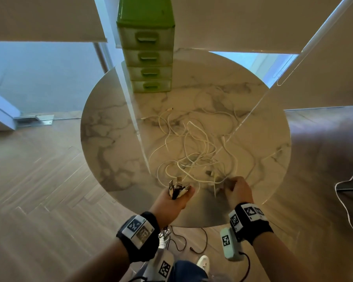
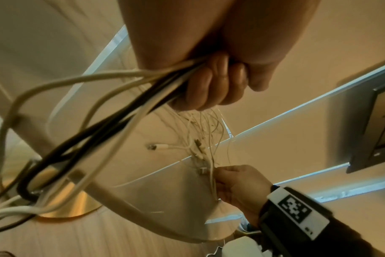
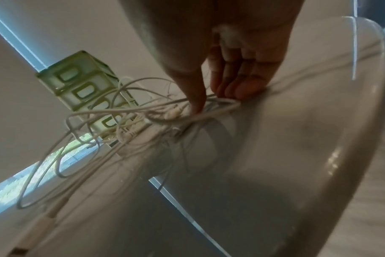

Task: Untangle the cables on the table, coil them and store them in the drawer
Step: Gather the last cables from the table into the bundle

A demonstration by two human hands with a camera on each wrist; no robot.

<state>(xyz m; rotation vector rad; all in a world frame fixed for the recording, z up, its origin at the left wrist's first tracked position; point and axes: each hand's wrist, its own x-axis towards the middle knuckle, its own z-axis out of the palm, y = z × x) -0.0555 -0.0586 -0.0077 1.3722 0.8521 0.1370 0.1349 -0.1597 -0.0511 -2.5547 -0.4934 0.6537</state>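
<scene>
A: Cables (image 1: 194, 143), mostly white, lie tangled on the near half of the round marble table (image 1: 110, 139). Green drawer unit (image 1: 149, 58) stands at the far edge w/ all drawers closed.

B: And the hands?

A: Left hand (image 1: 172, 202), at the near edge, is fisted round a bundle of cable ends (image 1: 177, 189), plugs sticking up. Left wrist cam shows what the head cam doesn't: black and white leads drop from that fist below the tabletop toward the gold base (image 2: 70, 203).

B: Right hand?

A: Right hand (image 1: 237, 191) is on the tangle's near-right side. Right wrist cam shows the thumb and fingertips (image 3: 242, 90) pressing a white loop (image 3: 209, 111); a firm pinch or not, can't tell.
</scene>
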